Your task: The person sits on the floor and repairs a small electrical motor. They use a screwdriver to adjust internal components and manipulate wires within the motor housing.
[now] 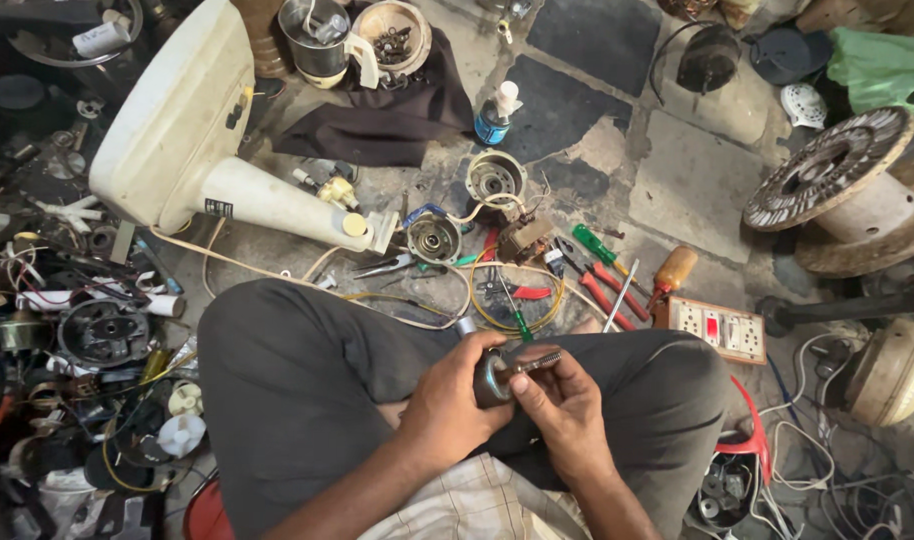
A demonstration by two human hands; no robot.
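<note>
- both hands meet over the person's crossed legs in grey trousers, low in the middle of the view.
- left hand is curled around a small dark motor rotor, fingers wrapped over its round body.
- right hand pinches the rotor's metal shaft between thumb and fingertips; the shaft points up and to the right.
- on the floor just beyond the knees lie a round motor end housing and a second grey housing with a copper-wound stator beside them.
- a loop of yellow and white wire lies between those parts and the legs, with a green-handled screwdriver and red-handled pliers just to its right.
- a white switch-and-socket board rests by the right knee, an orange-handled tool near its upper edge.
- a cream fan base and column lies tilted at upper left; a blue-and-white bottle stands further back, next to a dark cloth.
- a large wire spool sits at far right.
- a heap of small parts and cables covers the floor at left.
</note>
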